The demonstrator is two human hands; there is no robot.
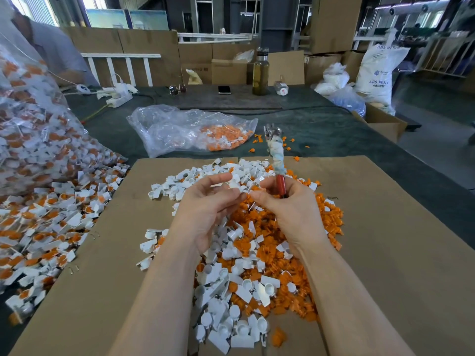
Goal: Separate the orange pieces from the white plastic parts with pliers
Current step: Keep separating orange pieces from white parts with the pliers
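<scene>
The step in hand appeared to be handling a single white part (244,192), pinched between the fingertips of both hands above the sorted heap (257,253) on the cardboard-covered counter (385,253). The left hand (205,214) was raised palm-up, thumb and forefinger closed on the part. The right hand (290,209) curled its grip round the pliers (276,155), tip upward, away from the work. The next move probably called for bringing the pliers tip onto the part.

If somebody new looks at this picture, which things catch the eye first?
First, the heap of orange pieces and white plastic parts on the cardboard sheet. Above it, the right hand holds pliers upright. A big clear bag of unsorted parts fills the left.
</scene>
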